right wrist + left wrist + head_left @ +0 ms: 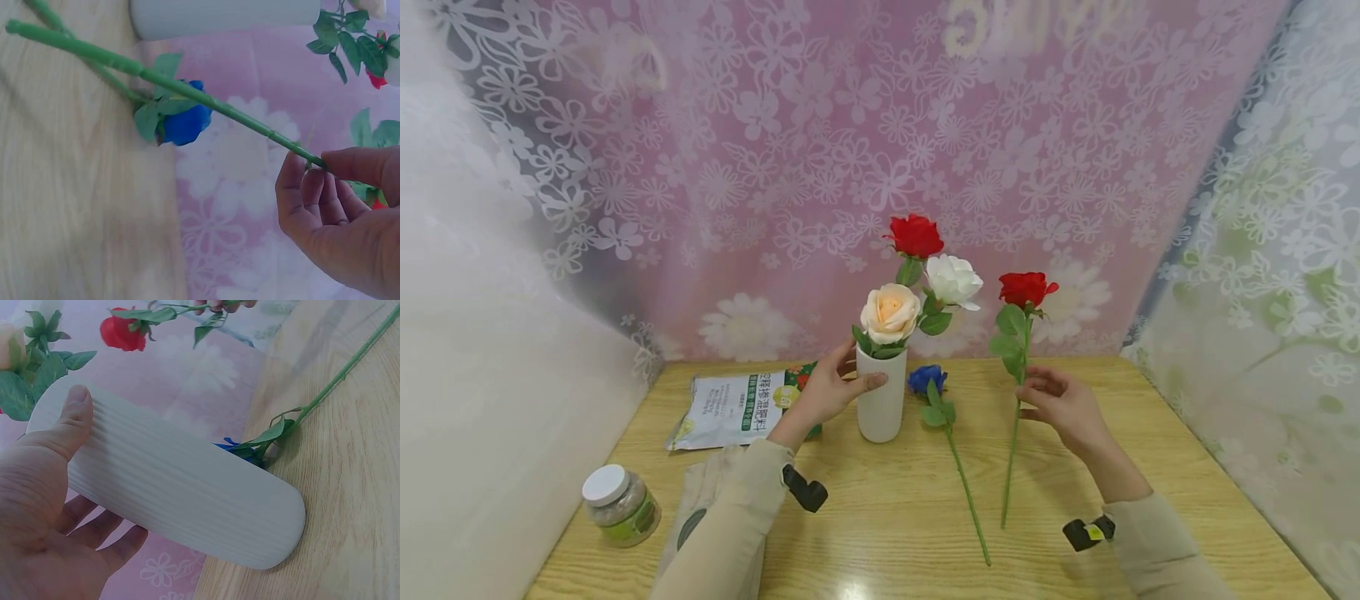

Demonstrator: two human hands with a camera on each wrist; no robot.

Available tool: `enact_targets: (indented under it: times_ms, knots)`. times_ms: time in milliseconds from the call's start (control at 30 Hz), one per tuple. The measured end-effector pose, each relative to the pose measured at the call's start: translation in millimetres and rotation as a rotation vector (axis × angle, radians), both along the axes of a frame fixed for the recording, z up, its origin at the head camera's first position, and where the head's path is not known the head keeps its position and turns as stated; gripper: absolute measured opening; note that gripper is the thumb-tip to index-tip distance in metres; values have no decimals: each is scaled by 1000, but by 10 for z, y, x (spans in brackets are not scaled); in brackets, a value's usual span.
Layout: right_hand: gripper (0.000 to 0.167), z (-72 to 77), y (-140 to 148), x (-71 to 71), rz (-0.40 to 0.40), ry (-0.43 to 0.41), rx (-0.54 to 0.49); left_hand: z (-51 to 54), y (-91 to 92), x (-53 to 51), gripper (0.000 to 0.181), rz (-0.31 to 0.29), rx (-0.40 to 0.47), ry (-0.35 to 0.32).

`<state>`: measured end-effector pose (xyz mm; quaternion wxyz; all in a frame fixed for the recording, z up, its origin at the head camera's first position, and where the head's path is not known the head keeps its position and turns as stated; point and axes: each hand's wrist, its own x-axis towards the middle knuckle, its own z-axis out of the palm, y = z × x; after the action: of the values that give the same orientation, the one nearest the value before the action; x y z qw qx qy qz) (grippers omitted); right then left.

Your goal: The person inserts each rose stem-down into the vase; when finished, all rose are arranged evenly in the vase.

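Observation:
A ribbed white vase (881, 404) stands upright on the table, with a peach rose (891, 313), a white rose (953, 281) and a red rose (915, 236) in it. My left hand (831, 387) grips the vase near its top, thumb across the front, as the left wrist view also shows. In my right hand (1063, 408), thumb and fingers pinch the green stem (231, 112) of another red rose (1027, 289), held upright with its bloom at the top. Between the vase and that stem, a blue rose (927, 381) lies on the table, its stem pointing toward me.
Behind my left arm lies a white and green printed bag (737, 408). A jar (622, 505) with a white lid stands at the table's left edge, beside a folded beige cloth (700, 500) partly under my left forearm. A flowered curtain (820, 167) hangs behind the table (865, 525).

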<state>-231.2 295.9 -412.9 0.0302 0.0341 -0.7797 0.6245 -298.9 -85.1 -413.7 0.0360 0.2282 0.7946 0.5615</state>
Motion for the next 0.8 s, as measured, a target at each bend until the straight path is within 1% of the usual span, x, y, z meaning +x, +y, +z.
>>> enact_targets:
  times_ms: [100, 333, 500, 667, 800]
  knots:
    - [52, 52, -59, 5, -15, 25, -12, 1, 4, -2, 81, -1, -3, 4]
    - [43, 193, -210, 24, -38, 101, -115, -4, 0, -3, 81, -7, 13, 0]
    - [43, 283, -297, 14, -59, 157, -182, -1, -3, 0, 80, -8, 14, 1]
    - [43, 353, -367, -7, -75, 200, -226, -8, 0, 0, 81, -6, 12, -1]
    - [41, 426, -434, -28, -86, 240, -292, -14, 2, -6, 80, -10, 20, -4]
